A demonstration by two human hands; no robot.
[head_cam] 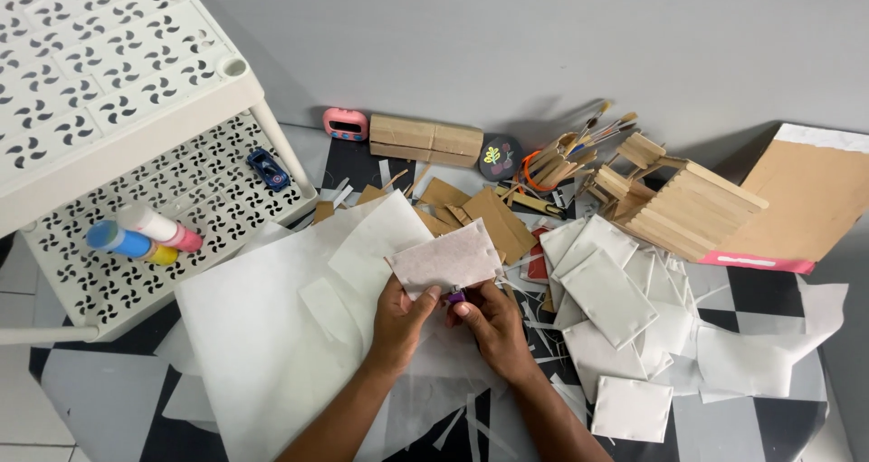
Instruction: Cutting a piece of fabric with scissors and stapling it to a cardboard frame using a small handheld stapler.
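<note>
Two hands work at the centre of the view: the left hand [400,310] pinches the lower edge of a rectangular paper-wrapped panel [446,258] between thumb and fingers, and the right hand [489,322] is closed narrowly around a small purple-tipped item [455,295], probably a glue stick, though too little shows to be certain. The panel is held just above the floor, tilted toward the camera, over a large white paper sheet [262,335]. For a clean result, the purple tip should run along the panel's lower edge in one steady pass while the left thumb stays clear of that line; support from the left fingers behind the panel should prevent flexing. To the right, a stack of finished white wrapped squares [608,292] lies just beside the right wrist, so the right elbow has little lateral room. Beyond the panel, brown cardboard pieces [493,218] and a wooden stick model [679,204] sit near the wall, with a bundle of paintbrushes [588,136] behind them. To the left, a white perforated plastic rack [181,200] holds coloured tubes [145,236] and a blue toy car [269,169]; its corner leg stands near the paper sheet. The most open room lies toward the person, over the checkered floor [769,290].
</note>
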